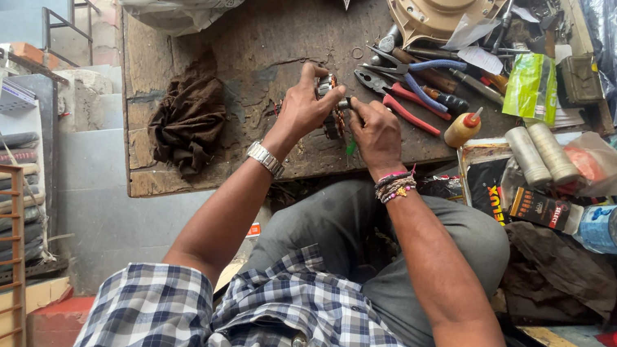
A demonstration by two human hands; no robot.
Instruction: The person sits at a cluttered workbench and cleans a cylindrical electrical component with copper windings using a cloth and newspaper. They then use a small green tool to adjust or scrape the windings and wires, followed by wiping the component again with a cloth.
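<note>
Checked shirt up close; my left hand and right hand both pinch the small motor winding. Looks rigid, fairly light, with fragile wires, so I'd grip the metal core.

Both hands, L & R, grip small copper-wound motor part over wooden workbench; pliers nearby.

Checked blue-white short-sleeved shirt, grey trousers, a metal wristwatch and beaded bracelets.
</note>
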